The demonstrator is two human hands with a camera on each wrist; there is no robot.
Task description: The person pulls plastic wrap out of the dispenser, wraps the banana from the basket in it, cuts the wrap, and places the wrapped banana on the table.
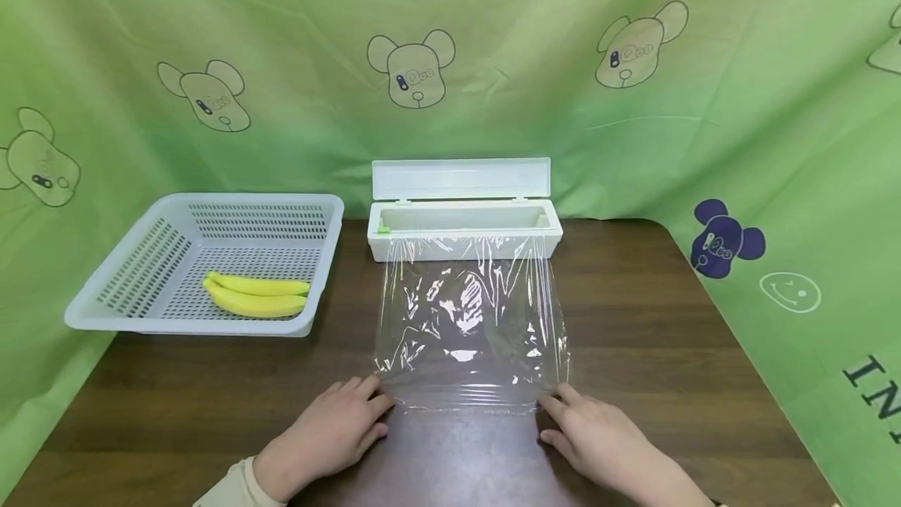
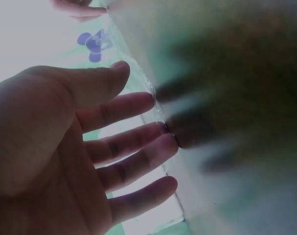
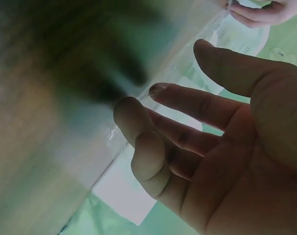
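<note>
A sheet of clear cling film [image 1: 486,343] stretches over the table from a white cling film box [image 1: 464,249], whose lid [image 1: 461,180] stands raised at the back. My left hand [image 1: 327,430] touches the near left corner of the film with its fingertips. At the near right corner, the fingertips of my right hand [image 1: 598,435] press the film against the table. Both wrist views show the thumbs apart from the fingers; the left fingers [image 2: 133,159] are nearly straight, the right fingers [image 3: 197,103] slightly bent. Inside the box, I cannot make out the roll.
To the left stands a white perforated basket [image 1: 190,325] holding yellow bananas [image 1: 256,303]. A small green piece [image 1: 383,230] sits at the box's left end. The dark wooden table [image 1: 655,335] is bordered by a green curtain [image 1: 507,116] printed with bear heads.
</note>
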